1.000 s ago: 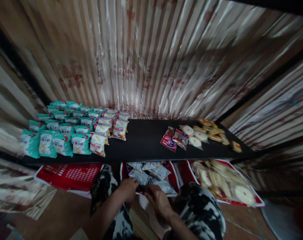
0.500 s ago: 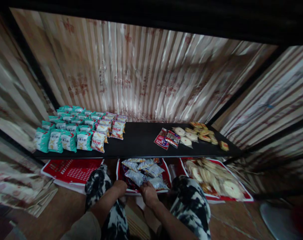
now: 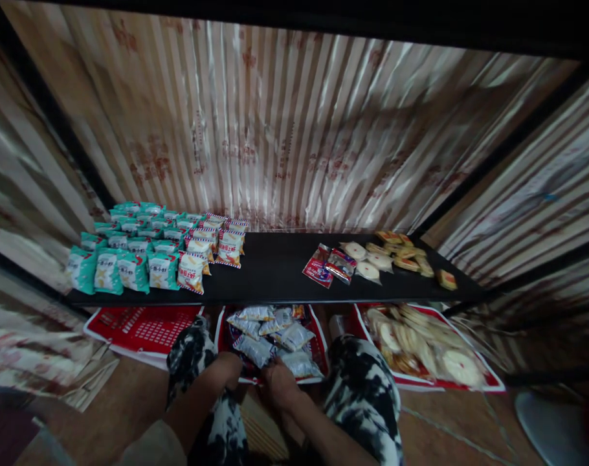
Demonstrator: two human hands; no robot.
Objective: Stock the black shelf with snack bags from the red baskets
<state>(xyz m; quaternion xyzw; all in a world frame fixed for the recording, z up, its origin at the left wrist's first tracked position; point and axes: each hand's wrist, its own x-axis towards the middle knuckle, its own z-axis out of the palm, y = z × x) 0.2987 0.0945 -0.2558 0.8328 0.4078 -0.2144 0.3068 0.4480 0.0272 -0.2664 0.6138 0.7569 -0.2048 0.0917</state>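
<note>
A red basket with a pale rim, filled with silvery snack packets, sits between my knees below the black shelf. My left hand is closed at its left front corner, fingertips out of sight. At the middle of the front rim, my right hand has its fingers curled in, close against the end of a packet. Both hands move along with the basket. Deep shade hides exactly how the fingers lie on the rim.
On the shelf stand rows of green snack bags and orange-white snack bags. Flat red packets, round white wafers and yellow packs lie right. A second red basket holds wafers; another is at left.
The middle basket has slid slightly left and toward me, along with both hands. The head view has shifted a little. Items on the shelf stay put.
</note>
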